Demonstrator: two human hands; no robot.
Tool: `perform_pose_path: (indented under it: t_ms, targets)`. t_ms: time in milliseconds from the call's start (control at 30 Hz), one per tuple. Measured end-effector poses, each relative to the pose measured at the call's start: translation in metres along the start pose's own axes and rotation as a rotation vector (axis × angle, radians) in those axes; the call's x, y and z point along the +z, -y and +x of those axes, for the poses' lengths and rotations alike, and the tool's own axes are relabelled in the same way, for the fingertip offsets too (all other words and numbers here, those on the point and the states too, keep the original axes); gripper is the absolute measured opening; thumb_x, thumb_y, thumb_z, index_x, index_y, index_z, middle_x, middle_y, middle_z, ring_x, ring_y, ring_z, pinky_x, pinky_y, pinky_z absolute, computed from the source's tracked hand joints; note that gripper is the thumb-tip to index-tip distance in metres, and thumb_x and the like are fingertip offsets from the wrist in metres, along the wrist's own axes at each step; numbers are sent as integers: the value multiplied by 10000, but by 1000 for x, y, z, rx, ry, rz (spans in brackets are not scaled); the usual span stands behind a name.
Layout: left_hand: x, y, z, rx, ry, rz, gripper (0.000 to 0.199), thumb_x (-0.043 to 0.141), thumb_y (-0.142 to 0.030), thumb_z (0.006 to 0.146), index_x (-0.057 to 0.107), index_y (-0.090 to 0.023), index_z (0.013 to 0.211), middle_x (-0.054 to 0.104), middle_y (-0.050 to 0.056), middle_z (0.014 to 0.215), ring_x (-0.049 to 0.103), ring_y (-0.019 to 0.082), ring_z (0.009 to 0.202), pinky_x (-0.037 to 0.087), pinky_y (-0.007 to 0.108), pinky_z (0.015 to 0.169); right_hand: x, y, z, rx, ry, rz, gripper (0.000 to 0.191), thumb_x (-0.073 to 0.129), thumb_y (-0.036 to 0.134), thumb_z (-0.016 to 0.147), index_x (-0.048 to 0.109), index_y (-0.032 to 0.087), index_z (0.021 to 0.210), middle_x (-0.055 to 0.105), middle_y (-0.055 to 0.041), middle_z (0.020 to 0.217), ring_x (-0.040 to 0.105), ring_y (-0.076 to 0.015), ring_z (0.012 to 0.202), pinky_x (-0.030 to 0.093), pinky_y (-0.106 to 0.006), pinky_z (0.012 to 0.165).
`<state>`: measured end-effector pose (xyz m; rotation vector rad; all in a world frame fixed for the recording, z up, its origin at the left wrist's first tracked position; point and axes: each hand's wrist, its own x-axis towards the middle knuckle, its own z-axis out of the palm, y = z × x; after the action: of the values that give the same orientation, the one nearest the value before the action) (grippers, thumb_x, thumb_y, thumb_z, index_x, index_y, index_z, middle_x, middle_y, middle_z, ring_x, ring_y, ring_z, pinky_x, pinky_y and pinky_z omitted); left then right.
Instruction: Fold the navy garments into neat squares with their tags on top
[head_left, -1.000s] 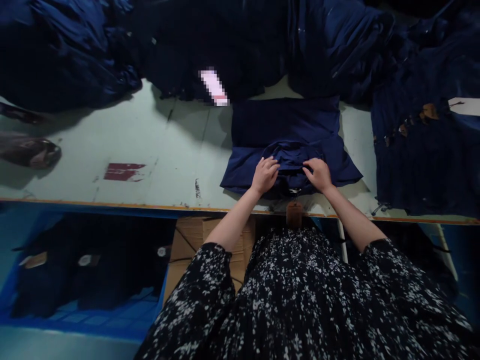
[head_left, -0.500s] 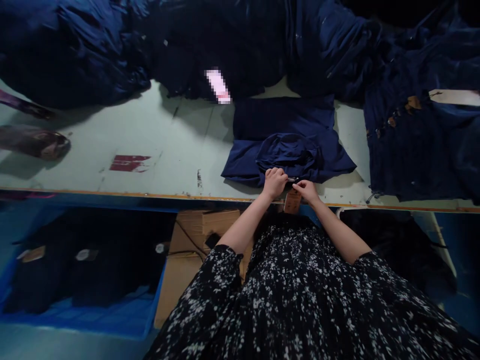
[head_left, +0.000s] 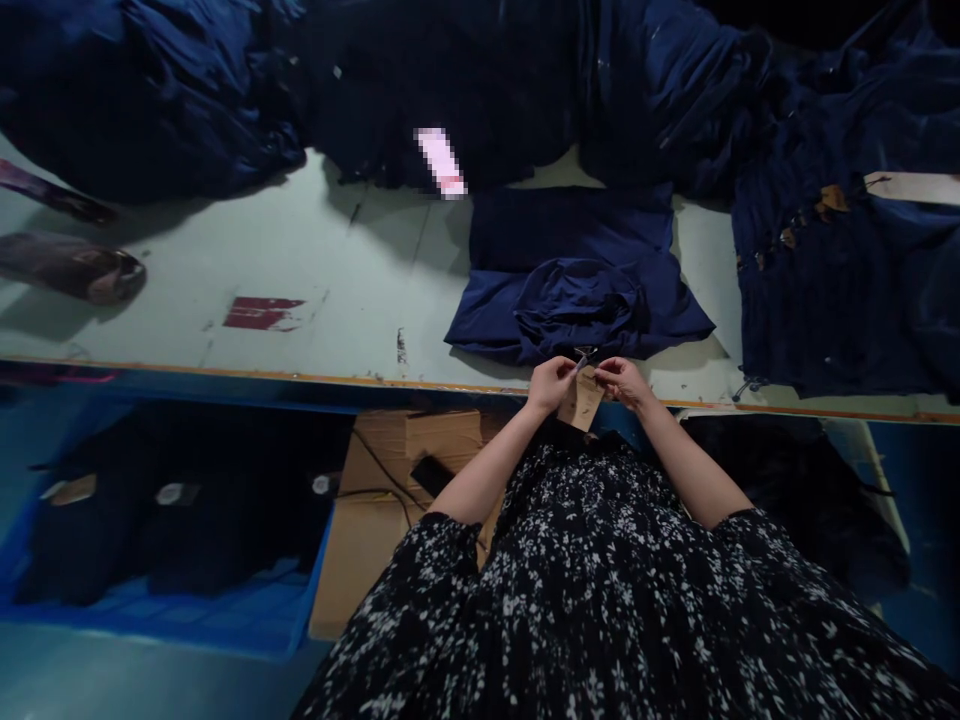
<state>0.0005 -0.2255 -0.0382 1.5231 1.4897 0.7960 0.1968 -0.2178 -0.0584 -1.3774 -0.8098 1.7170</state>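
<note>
Both my left hand [head_left: 551, 385] and my right hand [head_left: 622, 382] are raised just past the table's front edge. Between them, their fingertips pinch the top of a brown card hang tag [head_left: 581, 398], where a small dark fastener [head_left: 585, 355] shows. Just beyond my hands lies a navy garment [head_left: 570, 235], laid flat with its gathered fabric bunched [head_left: 579, 305] in the middle. My hands are not touching it, though the tag's fastener sits close to its near edge.
The pale green table [head_left: 322, 290] has an orange-edged front rim. Heaped navy garments [head_left: 840, 270] lie behind and to the right. Below the table stand a blue crate [head_left: 172, 610] holding dark tagged garments and a cardboard box [head_left: 390, 530]. Dark glossy objects [head_left: 71, 268] lie at the left.
My hands have moved off the bunched fabric toward the table edge. They now lift the brown tag between them, upright. The view has shifted slightly.
</note>
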Motion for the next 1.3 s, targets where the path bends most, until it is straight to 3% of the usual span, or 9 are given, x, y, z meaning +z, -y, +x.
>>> perform_pose_path:
  t_ms: [167, 300, 533, 767, 900, 1033, 1167, 1300]
  targets:
    - [12, 13, -4, -204, 9, -382, 340, 791, -499, 803, 740, -177, 901, 781, 78, 856, 738, 221, 771, 608, 357, 725, -1, 2, 2, -25, 30, -17, 634, 962, 614, 373, 635, 226, 752, 692, 15, 699, 678, -187, 694, 570, -359, 735]
    - [16, 18, -10, -274, 45, -519, 358, 862, -452, 722, 720, -168, 888, 771, 75, 817, 737, 222, 739, 622, 379, 723, -2, 2, 5, -45, 15, -72, 608, 958, 605, 390, 626, 228, 734, 670, 32, 657, 655, -171, 654, 548, -333, 694]
    - [16, 20, -17, -152, 0, -522, 274, 828, -381, 723, 734, -167, 865, 778, 67, 871, 734, 217, 821, 596, 371, 826, -8, 10, 6, 42, 52, -37, 633, 982, 581, 338, 591, 233, 694, 643, 53, 629, 603, -146, 606, 510, -302, 636]
    - [17, 18, -23, -63, -39, -362, 157, 781, -306, 775, 755, -179, 863, 777, 54, 885, 720, 200, 837, 572, 337, 839, -10, 12, 8, 122, 113, 22, 658, 974, 621, 373, 557, 237, 708, 592, 84, 612, 555, -115, 586, 428, -251, 574]
    - [23, 18, -24, -70, -66, -453, 275, 815, -412, 768, 759, -173, 893, 784, 64, 910, 726, 212, 849, 583, 351, 837, -5, 5, 12, 104, 66, 29, 609, 969, 586, 445, 564, 239, 737, 613, 77, 657, 596, -131, 641, 456, -266, 623]
    - [27, 21, -22, -85, -20, -539, 426, 851, -537, 728, 754, -157, 893, 779, 76, 882, 718, 212, 796, 587, 355, 790, 0, 0, 10, 149, 28, 61, 607, 988, 543, 434, 610, 231, 791, 678, 44, 702, 637, -153, 652, 499, -294, 645]
    - [21, 21, -19, 61, 11, -345, 347, 765, -506, 854, 764, -162, 894, 765, 89, 884, 709, 214, 823, 585, 365, 812, -1, -1, 7, 221, 66, 101, 579, 1003, 499, 455, 616, 225, 787, 698, 32, 689, 650, -155, 620, 508, -286, 609]
    - [7, 13, 2, 272, -126, 222, 247, 569, -292, 1000, 796, -197, 999, 760, 128, 1068, 683, 246, 1087, 526, 441, 1036, -3, 3, 5, 227, 85, 110, 540, 1008, 440, 487, 604, 223, 770, 691, 47, 673, 653, -144, 609, 527, -276, 619]
